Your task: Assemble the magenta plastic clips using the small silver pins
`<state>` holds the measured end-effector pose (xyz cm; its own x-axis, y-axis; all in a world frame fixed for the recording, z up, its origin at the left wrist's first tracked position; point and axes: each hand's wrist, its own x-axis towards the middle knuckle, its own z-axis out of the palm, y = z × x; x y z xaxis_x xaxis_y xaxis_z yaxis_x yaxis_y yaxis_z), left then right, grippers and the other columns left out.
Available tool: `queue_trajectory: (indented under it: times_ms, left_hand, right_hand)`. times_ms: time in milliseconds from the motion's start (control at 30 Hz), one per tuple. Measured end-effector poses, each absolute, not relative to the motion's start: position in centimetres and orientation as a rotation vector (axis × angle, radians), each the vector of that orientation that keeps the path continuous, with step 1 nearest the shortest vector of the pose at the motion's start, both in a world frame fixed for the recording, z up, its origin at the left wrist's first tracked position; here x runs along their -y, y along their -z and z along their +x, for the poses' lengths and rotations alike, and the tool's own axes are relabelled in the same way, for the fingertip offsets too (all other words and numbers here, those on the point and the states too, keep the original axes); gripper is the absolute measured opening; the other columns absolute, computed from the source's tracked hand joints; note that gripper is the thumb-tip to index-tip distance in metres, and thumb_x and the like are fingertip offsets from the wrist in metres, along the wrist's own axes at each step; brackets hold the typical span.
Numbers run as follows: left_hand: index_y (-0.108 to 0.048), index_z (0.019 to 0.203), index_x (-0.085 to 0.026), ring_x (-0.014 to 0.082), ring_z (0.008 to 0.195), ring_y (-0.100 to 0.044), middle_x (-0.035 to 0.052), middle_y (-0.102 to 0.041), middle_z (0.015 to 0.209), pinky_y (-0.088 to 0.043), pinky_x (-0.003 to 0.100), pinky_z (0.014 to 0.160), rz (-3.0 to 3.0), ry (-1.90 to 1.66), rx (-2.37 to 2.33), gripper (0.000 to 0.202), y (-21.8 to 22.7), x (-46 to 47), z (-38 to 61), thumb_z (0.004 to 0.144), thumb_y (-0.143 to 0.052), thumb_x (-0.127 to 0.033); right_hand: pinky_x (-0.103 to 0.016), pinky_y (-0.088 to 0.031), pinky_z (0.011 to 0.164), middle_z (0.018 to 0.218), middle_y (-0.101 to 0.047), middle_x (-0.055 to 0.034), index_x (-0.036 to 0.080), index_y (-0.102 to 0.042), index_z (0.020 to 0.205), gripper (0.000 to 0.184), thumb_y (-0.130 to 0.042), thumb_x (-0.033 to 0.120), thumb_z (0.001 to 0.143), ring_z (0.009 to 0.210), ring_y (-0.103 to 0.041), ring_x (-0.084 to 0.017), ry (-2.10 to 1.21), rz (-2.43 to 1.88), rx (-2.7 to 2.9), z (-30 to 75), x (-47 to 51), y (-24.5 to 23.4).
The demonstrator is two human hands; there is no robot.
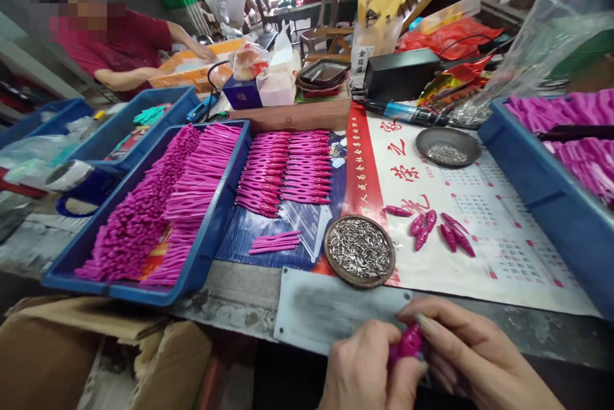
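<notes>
Close to the bench's front edge, my left hand (367, 365) is closed around a glossy magenta plastic piece (411, 341), whose rounded, ridged end sticks up. The fingertips of my right hand (472, 349) pinch the same piece from the other side; its lower part is hidden by the fingers. Just beyond the hands lies a grey metal plate (330, 304). A round bowl (327, 256) full of small shiny metal pins stands behind that plate. Several pointed magenta pieces (422, 228) lie loose on the calendar sheet (518, 275).
Left, a blue tray (204, 256) holds many magenta sticks. Rows of assembled magenta pieces (307, 167) and a few loose sticks (274, 242) lie beside it. Right are a dark dish (448, 135) of metal bits and another blue bin (551, 186). A person (129, 45) sits across the bench.
</notes>
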<state>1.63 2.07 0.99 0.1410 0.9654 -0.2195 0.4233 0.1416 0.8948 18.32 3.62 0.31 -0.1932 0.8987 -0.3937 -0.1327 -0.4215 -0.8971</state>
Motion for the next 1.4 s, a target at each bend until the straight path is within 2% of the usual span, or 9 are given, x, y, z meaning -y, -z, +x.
queue_trajectory:
  times_ms: [100, 200, 400, 600, 867, 1100, 1267, 1400]
  left_hand:
    - [-0.064, 0.09, -0.025, 0.0261, 0.071, -0.059, 0.0054, -0.067, 0.078, -0.036, 0.038, 0.066, 1.659, -0.589, -1.571, 0.012, -1.3, -1.6, 2.3, 0.083, -0.057, -0.03]
    - [-0.062, 0.089, -0.024, 0.0281, 0.071, -0.062, 0.0061, -0.066, 0.076, -0.038, 0.04, 0.066, 1.778, -0.569, -1.613, 0.011, -1.3, -1.7, 2.7, 0.084, -0.052, -0.027]
    - [-0.063, 0.087, -0.024, 0.0264, 0.067, -0.062, 0.0063, -0.066, 0.075, -0.032, 0.04, 0.062, 1.951, -0.604, -1.657, 0.026, -0.8, -2.0, 2.8, 0.095, -0.043, -0.037]
    - [-0.066, 0.085, -0.024, 0.0241, 0.066, -0.057, 0.0081, -0.065, 0.074, -0.024, 0.04, 0.063, 1.965, -0.583, -1.725, 0.035, -0.4, -1.9, 3.0, 0.097, -0.038, -0.042]
    - [-0.06, 0.084, -0.023, 0.0249, 0.064, -0.06, 0.0061, -0.064, 0.071, -0.024, 0.04, 0.059, 2.084, -0.514, -1.753, 0.029, -0.6, -2.2, 2.8, 0.097, -0.04, -0.039]
    - [-0.052, 0.087, -0.024, 0.0266, 0.063, -0.065, 0.0027, -0.066, 0.073, -0.032, 0.039, 0.055, 2.145, -0.406, -1.653, 0.007, -1.7, -2.9, 2.2, 0.092, -0.047, -0.024]
    - [-0.052, 0.089, -0.025, 0.0266, 0.065, -0.067, 0.002, -0.067, 0.075, -0.037, 0.039, 0.055, 2.084, -0.42, -1.594, 0.011, -2.0, -3.1, 2.2, 0.091, -0.042, -0.021]
    - [-0.056, 0.09, -0.024, 0.0268, 0.07, -0.066, 0.0048, -0.068, 0.078, -0.038, 0.038, 0.059, 1.92, -0.461, -1.552, 0.012, -2.0, -3.2, 1.9, 0.091, -0.044, -0.025]
  right_hand:
    - [-0.021, -0.035, 0.044, 0.057, -0.052, 0.0016, 0.02, -0.07, 0.097, 0.037, -0.062, 0.055, 0.09, 0.048, -0.042, -0.01, -1.668, -1.344, 0.93, 18.2, -2.9, -0.2]
    - [-0.021, -0.035, 0.044, 0.057, -0.051, 0.0021, 0.02, -0.071, 0.096, 0.037, -0.064, 0.055, 0.088, 0.047, -0.042, -0.01, -1.632, -1.367, 0.881, 17.8, -2.6, -0.2]
    - [-0.021, -0.034, 0.044, 0.055, -0.049, 0.0033, 0.02, -0.069, 0.095, 0.036, -0.067, 0.054, 0.087, 0.047, -0.04, -0.009, -1.63, -1.345, 0.802, 17.0, -2.4, 0.1]
    - [-0.02, -0.031, 0.043, 0.053, -0.044, 0.0058, 0.019, -0.066, 0.091, 0.035, -0.07, 0.053, 0.084, 0.045, -0.033, -0.007, -1.724, -1.298, 0.637, 16.1, -2.8, -0.1]
    - [-0.019, -0.032, 0.042, 0.05, -0.042, 0.0067, 0.018, -0.065, 0.089, 0.037, -0.07, 0.054, 0.084, 0.044, -0.033, -0.007, -1.718, -1.287, 0.658, 15.7, -2.9, 0.2]
    - [-0.019, -0.035, 0.042, 0.056, -0.046, 0.0051, 0.018, -0.066, 0.087, 0.034, -0.067, 0.052, 0.087, 0.044, -0.036, -0.007, -1.686, -1.283, 0.746, 15.7, -2.8, 0.2]
    - [-0.017, -0.032, 0.041, 0.054, -0.042, 0.0066, 0.018, -0.066, 0.083, 0.037, -0.068, 0.054, 0.086, 0.043, -0.032, -0.006, -1.737, -1.217, 0.675, 15.7, -2.9, 0.4]
    - [-0.018, -0.032, 0.041, 0.054, -0.043, 0.0061, 0.017, -0.067, 0.081, 0.038, -0.068, 0.055, 0.085, 0.044, -0.033, -0.006, -1.652, -1.269, 0.673, 15.7, -2.8, 0.3]
